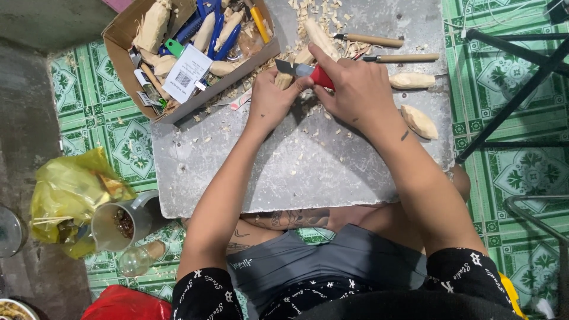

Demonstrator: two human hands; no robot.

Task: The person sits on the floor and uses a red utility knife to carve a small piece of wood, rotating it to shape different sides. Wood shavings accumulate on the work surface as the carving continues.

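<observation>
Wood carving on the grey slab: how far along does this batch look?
Done, by the look of it: shavings litter the grey slab, and two shaped wooden pieces lie at its right edge. In hand: the left hand grips a small wooden piece while the right hand works a red-handled knife on it. Left: more wooden pieces wait in the cardboard box.

A: Knife (308, 72)?
B: Red handle, grey blade, lying roughly level, blade pointing left, edge against the wood. Over the far part of the grey surface (249, 172).
A: Wood piece (284, 80)?
B: Pale, small, partly carved, mostly covered; only its top end shows. Pale shavings scattered around it.
</observation>
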